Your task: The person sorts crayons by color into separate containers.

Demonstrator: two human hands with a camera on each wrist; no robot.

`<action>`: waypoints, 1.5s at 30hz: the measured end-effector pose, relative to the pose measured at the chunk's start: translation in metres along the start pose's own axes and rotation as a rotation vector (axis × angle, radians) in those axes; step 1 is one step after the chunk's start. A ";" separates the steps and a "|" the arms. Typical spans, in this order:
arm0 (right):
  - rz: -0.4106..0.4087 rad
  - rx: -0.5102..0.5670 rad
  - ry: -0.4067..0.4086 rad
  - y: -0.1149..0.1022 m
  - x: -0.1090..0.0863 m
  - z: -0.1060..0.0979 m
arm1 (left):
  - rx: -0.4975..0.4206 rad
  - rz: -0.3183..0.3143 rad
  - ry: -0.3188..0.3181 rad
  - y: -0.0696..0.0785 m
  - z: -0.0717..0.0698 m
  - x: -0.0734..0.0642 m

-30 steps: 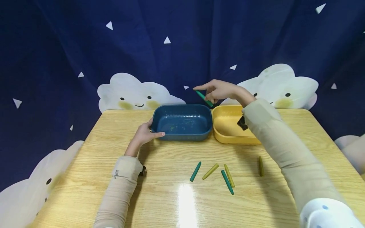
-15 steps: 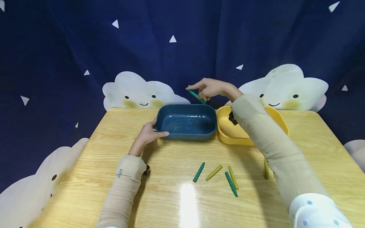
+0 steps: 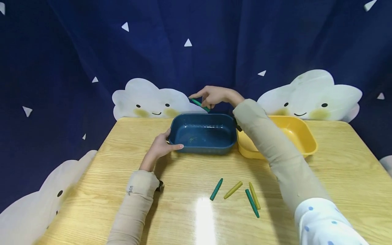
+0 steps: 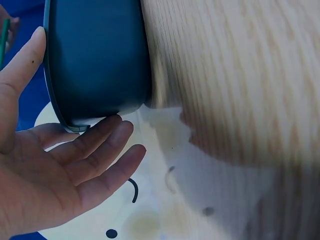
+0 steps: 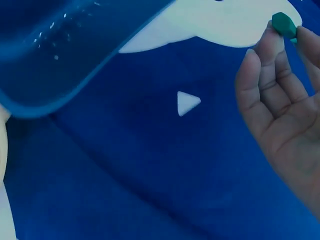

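Observation:
My left hand holds the left end of a dark blue plastic bin, its thumb on the front rim. In the left wrist view the other fingers lie around the bin's end. Above the bin's back rim, my right hand pinches a green crayon, which slants down to the right. The right wrist view shows one end of the green crayon between thumb and fingertips. Pale yellow-green marks show on the bin's floor.
A yellow bin stands right of the blue one, partly behind my right forearm. Nearer on the wooden table lie green crayons and olive-yellow crayons. A dark blue curtain with white clouds hangs behind.
My right hand has moved left with the green crayon, from near the blue bin's right end to above its middle. The left hand keeps its hold. The view has shifted slightly.

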State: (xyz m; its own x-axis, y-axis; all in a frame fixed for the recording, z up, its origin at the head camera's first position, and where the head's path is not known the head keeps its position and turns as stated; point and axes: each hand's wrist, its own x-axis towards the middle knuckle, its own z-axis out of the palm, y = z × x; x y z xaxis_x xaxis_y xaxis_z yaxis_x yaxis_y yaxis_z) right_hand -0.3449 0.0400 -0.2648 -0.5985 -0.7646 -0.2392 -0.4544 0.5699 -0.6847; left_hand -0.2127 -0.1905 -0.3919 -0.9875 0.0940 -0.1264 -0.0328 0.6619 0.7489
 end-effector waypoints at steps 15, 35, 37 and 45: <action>-0.038 0.056 -0.137 0.017 0.044 0.053 | 0.037 -0.007 -0.019 0.007 -0.001 -0.020; 0.108 0.058 -0.300 0.043 0.049 0.095 | 0.057 -0.011 -0.002 0.015 0.002 -0.028; 0.103 0.047 -0.301 0.045 0.050 0.096 | 0.063 -0.005 0.001 0.014 0.002 -0.028; 0.112 0.047 -0.296 0.052 0.055 0.100 | 0.018 -0.009 -0.018 0.012 0.000 -0.028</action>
State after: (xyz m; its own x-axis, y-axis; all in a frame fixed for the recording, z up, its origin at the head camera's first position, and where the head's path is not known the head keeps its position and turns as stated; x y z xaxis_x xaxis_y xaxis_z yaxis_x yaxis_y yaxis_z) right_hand -0.3352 -0.0019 -0.3827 -0.4220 -0.7565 -0.4996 -0.3614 0.6458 -0.6726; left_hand -0.1857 -0.1855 -0.3794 -0.9843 0.1015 -0.1445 -0.0384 0.6760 0.7359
